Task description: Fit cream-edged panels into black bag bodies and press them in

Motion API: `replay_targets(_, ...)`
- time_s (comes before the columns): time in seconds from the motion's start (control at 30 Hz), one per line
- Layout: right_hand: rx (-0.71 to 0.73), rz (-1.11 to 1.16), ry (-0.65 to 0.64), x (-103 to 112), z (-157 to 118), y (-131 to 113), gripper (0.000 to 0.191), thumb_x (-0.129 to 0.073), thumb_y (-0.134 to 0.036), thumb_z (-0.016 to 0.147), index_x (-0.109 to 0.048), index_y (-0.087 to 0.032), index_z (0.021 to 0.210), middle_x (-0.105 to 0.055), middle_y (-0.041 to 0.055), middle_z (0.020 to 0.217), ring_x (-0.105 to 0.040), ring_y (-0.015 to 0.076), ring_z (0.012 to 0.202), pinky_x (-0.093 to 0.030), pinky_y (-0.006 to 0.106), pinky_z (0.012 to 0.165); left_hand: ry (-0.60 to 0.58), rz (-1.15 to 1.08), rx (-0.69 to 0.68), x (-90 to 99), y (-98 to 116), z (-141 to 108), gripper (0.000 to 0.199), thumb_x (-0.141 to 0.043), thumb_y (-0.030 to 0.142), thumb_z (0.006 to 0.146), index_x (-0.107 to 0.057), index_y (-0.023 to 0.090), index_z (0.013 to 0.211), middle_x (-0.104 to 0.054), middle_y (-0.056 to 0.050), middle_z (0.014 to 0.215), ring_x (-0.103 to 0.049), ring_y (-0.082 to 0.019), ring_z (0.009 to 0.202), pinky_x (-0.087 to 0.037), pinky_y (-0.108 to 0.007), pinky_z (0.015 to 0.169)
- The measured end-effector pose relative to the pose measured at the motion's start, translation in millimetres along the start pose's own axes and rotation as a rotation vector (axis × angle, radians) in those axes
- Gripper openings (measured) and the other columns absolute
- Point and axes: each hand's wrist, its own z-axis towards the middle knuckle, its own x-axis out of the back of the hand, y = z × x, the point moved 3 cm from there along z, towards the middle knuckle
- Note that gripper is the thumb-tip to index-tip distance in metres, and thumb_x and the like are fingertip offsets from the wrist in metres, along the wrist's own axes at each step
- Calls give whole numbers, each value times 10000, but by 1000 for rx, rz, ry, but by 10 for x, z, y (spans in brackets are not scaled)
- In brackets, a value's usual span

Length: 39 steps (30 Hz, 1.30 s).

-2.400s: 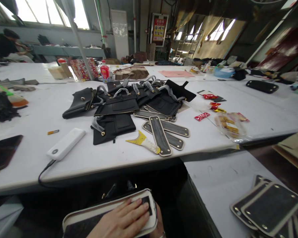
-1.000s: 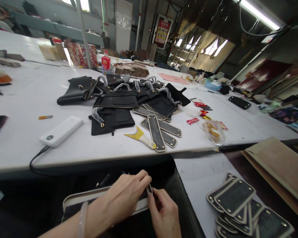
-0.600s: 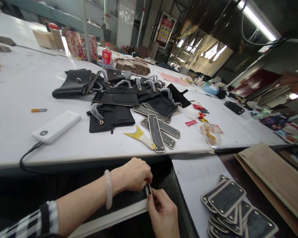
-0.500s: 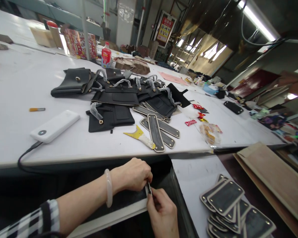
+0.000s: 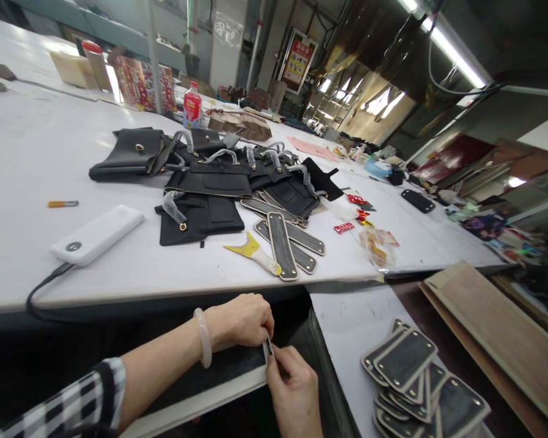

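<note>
My left hand point(image 5: 244, 319), with a pale bangle at the wrist, is closed on the upper corner of a dark piece with a pale edge strip point(image 5: 210, 395). Just right of it, my right hand point(image 5: 295, 383) pinches the same corner, where a small dark metallic bit shows between thumb and finger. Both hands are below the white table's front edge, almost touching each other. The fingertips of my left hand are partly hidden. Beyond them on the table lie a yellow-and-white tool point(image 5: 256, 252) and several dark rectangular pieces with pale borders point(image 5: 282, 246).
Black bags point(image 5: 221, 179) with wrapped handles cover the table's middle. A white power bank point(image 5: 98, 234) with a cable lies left. More bordered dark pieces point(image 5: 404, 359) are stacked at lower right, beside brown boards point(image 5: 493, 340). A red-labelled bottle point(image 5: 192, 106) stands behind the bags.
The view has shifted slightly. Both hands remain at the corner of the dark piece, with little change in their grip.
</note>
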Motion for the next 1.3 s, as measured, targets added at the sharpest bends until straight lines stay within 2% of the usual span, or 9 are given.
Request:
replay_targets(0.13, 9, 48, 40, -1, -43, 3, 228, -551, -349, 879, -728, -210, 847, -560, 19, 678, -541, 141, 592, -382, 240, 567, 23, -18, 20, 4, 0, -26, 341, -545, 126, 686, -765, 287, 891, -768, 4, 894, -701, -210, 846, -516, -264, 754)
replay_targets(0.2, -32, 132, 34, 19, -35, 16, 243, -580, -390, 863, -734, -203, 844, -562, 28, 703, -536, 147, 619, -387, 244, 575, 37, -21, 40, 2, 10, -29, 311, -550, 149, 680, -764, 280, 863, -767, -2, 877, -698, -220, 830, -514, -276, 735)
replay_targets(0.33, -373, 565, -72, -21, 33, 139, 416, -612, -552, 809, -649, -169, 650, -543, 24, 670, -496, 145, 617, -400, 245, 541, 26, -49, 80, -1, 18, -1, 255, -566, 182, 652, -762, 264, 794, -758, -5, 773, -689, -215, 741, -493, -264, 651)
replay_targets(0.43, -539, 871, -44, -125, 67, 204, 393, -728, -538, 721, -588, -176, 657, -511, -25, 632, -449, 111, 591, -393, 215, 525, 8, -92, 113, 22, -27, 13, 233, -574, 214, 661, -759, 248, 799, -757, -7, 787, -682, -205, 743, -486, -253, 655)
replay_targets(0.6, -576, 1079, -33, -268, 35, 133, 346, -782, -468, 702, -673, -189, 875, -613, -15, 741, -521, 115, 673, -414, 205, 591, -17, -184, 135, 61, -119, -1, 271, -509, 313, 765, -756, 215, 814, -752, -9, 785, -666, -170, 728, -472, -209, 644)
replay_targets(0.7, -597, 1153, -54, -279, 15, 79, 335, -785, -441, 708, -706, -177, 898, -665, 18, 812, -573, 146, 744, -445, 238, 671, -9, -201, 147, 52, -138, 8, 293, -498, 340, 772, -756, 206, 811, -749, -21, 768, -656, -172, 700, -461, -216, 621)
replay_targets(1.03, -530, 1120, -153, -322, 49, 72, 346, -681, -471, 804, -719, -165, 960, -663, 28, 772, -581, 171, 762, -432, 283, 732, -47, -205, 144, 10, -181, 55, 227, -546, 282, 687, -745, 219, 778, -746, -15, 755, -661, -182, 700, -458, -227, 601)
replay_targets(1.2, -405, 649, -121, -303, 44, 146, 530, -515, -643, 837, -679, -141, 883, -587, 38, 760, -516, 175, 747, -409, 299, 693, -54, -183, 113, 41, -150, 32, 227, -534, 254, 691, -740, 220, 781, -744, -12, 755, -658, -178, 704, -455, -229, 608)
replay_targets(1.3, -386, 481, -121, -251, 59, 153, 559, -484, -672, 833, -644, -138, 794, -535, 35, 777, -476, 171, 749, -386, 302, 696, -56, -173, 92, 47, -143, 19, 228, -533, 240, 693, -739, 224, 790, -737, -11, 734, -654, -177, 690, -448, -230, 596)
